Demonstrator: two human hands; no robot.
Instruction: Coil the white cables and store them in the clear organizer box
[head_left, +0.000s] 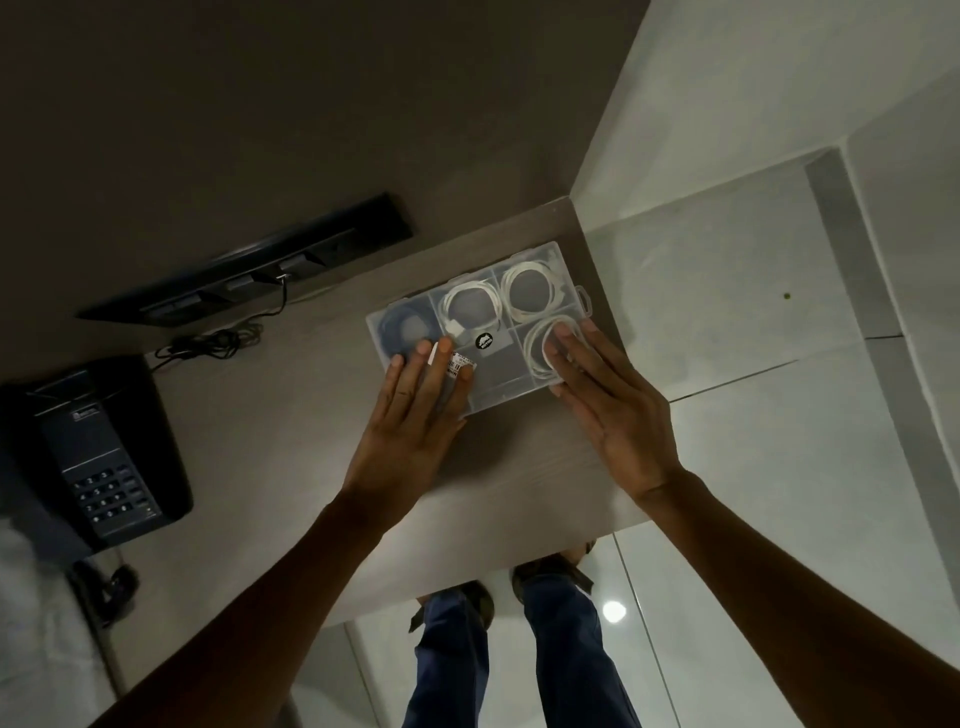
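The clear organizer box (563, 257) lies on the wooden desk near its right edge, with its lid down. Inside it are three coiled white cables: one in the back middle compartment (470, 306), one in the back right compartment (532, 286), and one in the front right compartment (535, 345). A dark coil (400, 325) fills the left compartment. My left hand (415, 410) rests flat on the box's front left part, fingers spread. My right hand (608, 400) lies flat over the front right compartment, fingertips on the lid above the white coil.
A black desk telephone (98, 457) sits at the left. A black socket strip (249, 270) runs along the wall, with a tangle of dark cords (208, 343) below it. The desk's right edge (618, 332) drops off to white floor tiles beside the box.
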